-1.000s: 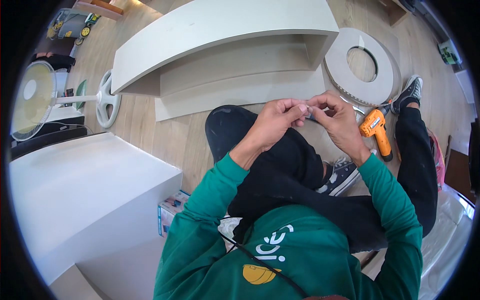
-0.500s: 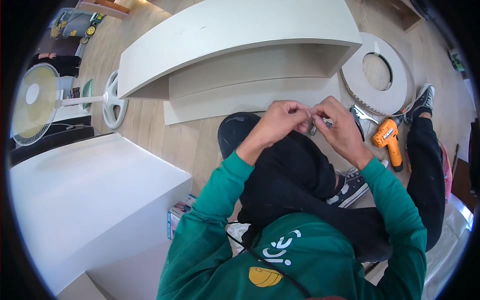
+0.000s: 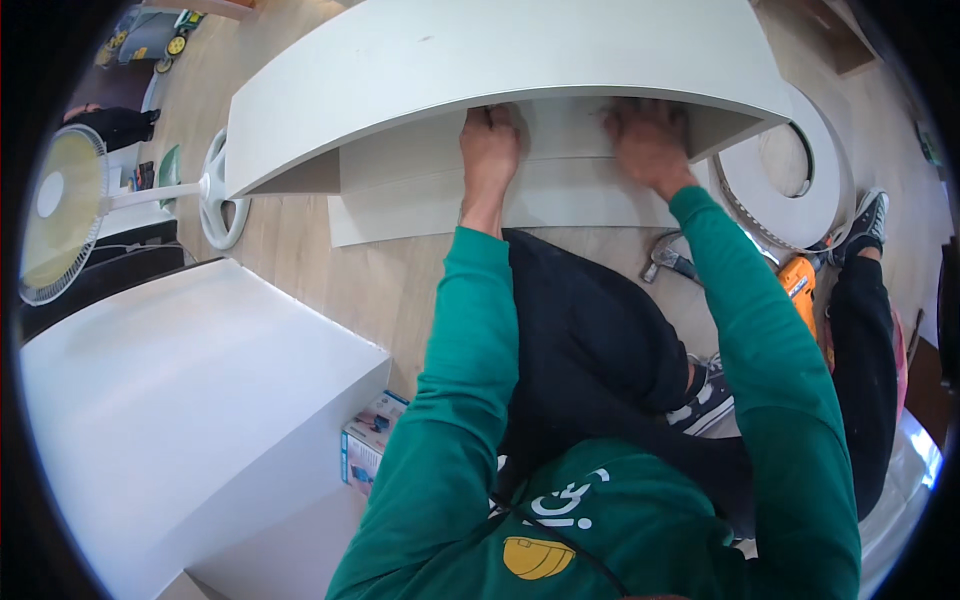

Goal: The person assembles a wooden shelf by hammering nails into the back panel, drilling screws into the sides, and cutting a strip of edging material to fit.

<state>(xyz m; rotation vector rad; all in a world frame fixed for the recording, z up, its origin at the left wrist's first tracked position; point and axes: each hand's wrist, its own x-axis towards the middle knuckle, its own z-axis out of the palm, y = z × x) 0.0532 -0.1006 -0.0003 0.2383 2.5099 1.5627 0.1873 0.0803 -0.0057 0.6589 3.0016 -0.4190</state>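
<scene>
Both my arms reach into the open front of a long, pale cabinet box (image 3: 480, 55) lying on the floor. My left hand (image 3: 490, 145) is inside the opening, just below the upper panel's front edge. Its fingers look curled, and their tips are hidden, so what they hold, if anything, does not show. Farther right in the same opening, my right hand (image 3: 648, 145) is smeared by motion. The fingers cannot be made out clearly, nor whether they touch the inner panel. A loose pale board (image 3: 410, 220) lies in front of the box.
A hammer (image 3: 672, 258) lies beside my right forearm, with an orange cordless drill (image 3: 798, 285) farther right. Behind them sits a large roll of pale edge banding (image 3: 812, 205). To the left are a pedestal fan (image 3: 65, 215), a white panel box (image 3: 190, 370) and a small carton (image 3: 370, 440).
My hands, held together above my knee before, have parted and reached forward into the cabinet box. My head view has shifted slightly, and the right forearm now covers part of the tools.
</scene>
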